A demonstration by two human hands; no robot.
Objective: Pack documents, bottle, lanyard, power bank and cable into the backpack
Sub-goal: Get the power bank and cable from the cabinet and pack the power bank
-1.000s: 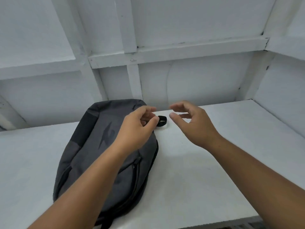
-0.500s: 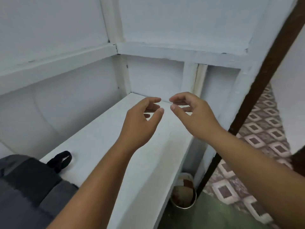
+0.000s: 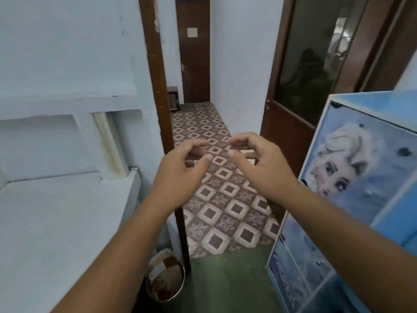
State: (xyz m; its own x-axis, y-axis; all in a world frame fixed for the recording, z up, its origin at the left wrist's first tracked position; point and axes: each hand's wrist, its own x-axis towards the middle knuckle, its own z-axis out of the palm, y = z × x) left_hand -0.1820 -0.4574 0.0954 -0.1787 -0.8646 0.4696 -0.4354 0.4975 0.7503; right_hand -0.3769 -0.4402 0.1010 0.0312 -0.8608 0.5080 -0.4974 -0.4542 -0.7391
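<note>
None of the task's objects shows in the head view; the backpack is out of frame. My left hand point(image 3: 182, 172) and my right hand point(image 3: 259, 166) hover side by side in mid-air over the patterned floor, fingertips nearly facing each other. Both have loosely curled fingers and hold nothing.
A white shelf point(image 3: 56, 222) runs along the left. A brown door post point(image 3: 158, 91) stands at its end, with a round bin point(image 3: 164, 276) at its foot. A blue cabinet point(image 3: 361, 177) with a cartoon picture stands at the right. A tiled corridor point(image 3: 216, 181) leads to a brown door point(image 3: 194, 50).
The view has swung right, from the shelf with the grey backpack to the corridor and blue cabinet. The backpack has left the frame. Both hands keep the same empty, loosely curled pose.
</note>
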